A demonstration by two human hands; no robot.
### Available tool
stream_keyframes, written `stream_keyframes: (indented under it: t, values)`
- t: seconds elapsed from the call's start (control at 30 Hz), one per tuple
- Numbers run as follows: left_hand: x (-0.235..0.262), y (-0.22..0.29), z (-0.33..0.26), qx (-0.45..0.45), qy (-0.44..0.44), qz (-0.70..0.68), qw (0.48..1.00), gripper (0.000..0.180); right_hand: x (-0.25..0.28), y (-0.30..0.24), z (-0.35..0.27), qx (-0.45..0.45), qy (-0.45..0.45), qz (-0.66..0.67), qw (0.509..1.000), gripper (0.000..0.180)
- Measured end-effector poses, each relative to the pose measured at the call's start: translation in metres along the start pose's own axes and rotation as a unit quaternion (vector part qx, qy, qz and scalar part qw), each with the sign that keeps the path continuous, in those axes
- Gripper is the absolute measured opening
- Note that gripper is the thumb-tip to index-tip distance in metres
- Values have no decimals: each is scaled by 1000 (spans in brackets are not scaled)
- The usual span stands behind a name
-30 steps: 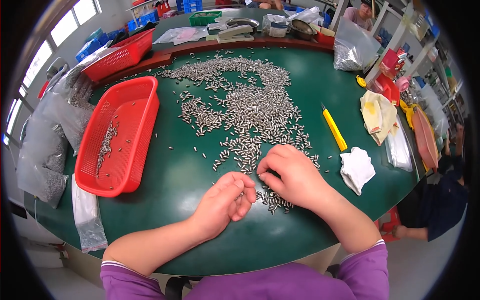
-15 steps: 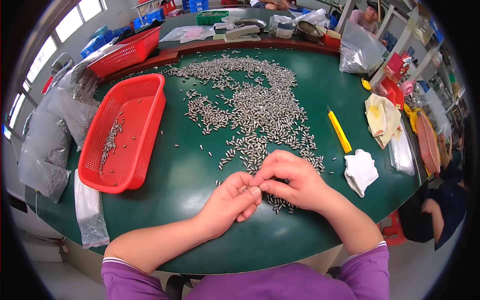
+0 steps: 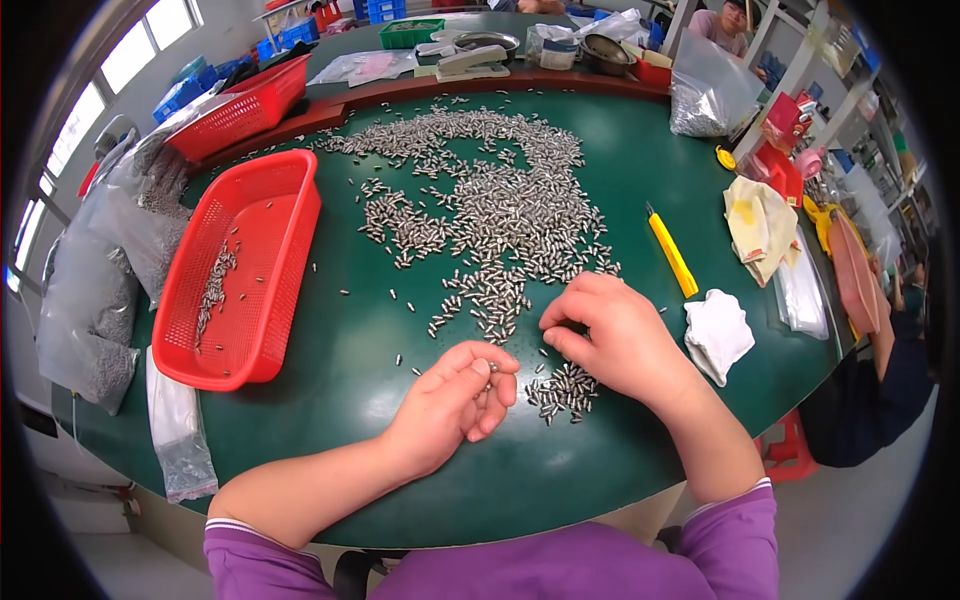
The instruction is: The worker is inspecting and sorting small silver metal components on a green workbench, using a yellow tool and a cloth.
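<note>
Small silvery metal pins (image 3: 520, 215) with pointed ends lie in a large loose heap in front of me. My left hand (image 3: 455, 400) is curled palm up near the table's front, with a few of these pins between thumb and fingers. To its right, my right hand (image 3: 615, 335) hovers over the table, fingers bent and thumb slightly apart; nothing shows between them. Below that hand sits a smaller pile of pins (image 3: 562, 392), partly beside its wrist. A red perforated basket (image 3: 285, 290) at the left contains some scattered pins.
Clear plastic bags filled with pins (image 3: 90, 290) stand along the left edge. A yellow utility knife (image 3: 672, 255), a white cloth (image 3: 718, 335) and a cream glove (image 3: 758, 228) lie at the right. A red-brown ledge (image 3: 400, 88) borders the far side. Another person sits at the back right.
My hands were together at the fingertips and have come apart. The right one has moved right, uncovering the small pile; the left one has turned open a little, showing pins in it.
</note>
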State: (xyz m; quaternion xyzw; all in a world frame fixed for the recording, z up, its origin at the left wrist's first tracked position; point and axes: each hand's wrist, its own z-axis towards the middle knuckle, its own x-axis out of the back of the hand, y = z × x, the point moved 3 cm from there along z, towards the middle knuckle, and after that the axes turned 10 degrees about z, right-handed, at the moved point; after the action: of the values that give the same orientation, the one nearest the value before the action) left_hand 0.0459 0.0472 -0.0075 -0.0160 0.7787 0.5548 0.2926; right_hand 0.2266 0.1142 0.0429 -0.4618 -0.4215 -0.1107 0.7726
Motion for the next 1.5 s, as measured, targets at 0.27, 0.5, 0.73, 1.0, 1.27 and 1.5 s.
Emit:
stream_keyframes:
  t: [0.27, 0.5, 0.73, 1.0, 1.27, 1.5]
  values:
    - [1, 0, 2, -6, -12, -2, 1000, 20, -10, -2, -2, 12, -54, -5, 998, 13]
    - [2, -2, 2, 5, -10, 22, 1000, 12, -10, -16, 3, 52, -67, 240, 967, 10]
    - [0, -1, 1, 13, -17, 49, 999, 13, -17, -15, 3, 74, -90, 283, 952, 13]
    - [0, -2, 2, 2, -16, 52, 999, 10, -16, -15, 3, 78, -52, 248, 964, 18]
    - [0, -2, 1, -2, -19, 10, 1000, 18, -15, -9, -1, 47, -44, 66, 996, 11]
    - [-1, 0, 1, 3, -23, -1, 1000, 22, -28, -17, -8, 25, -78, 28, 996, 10]
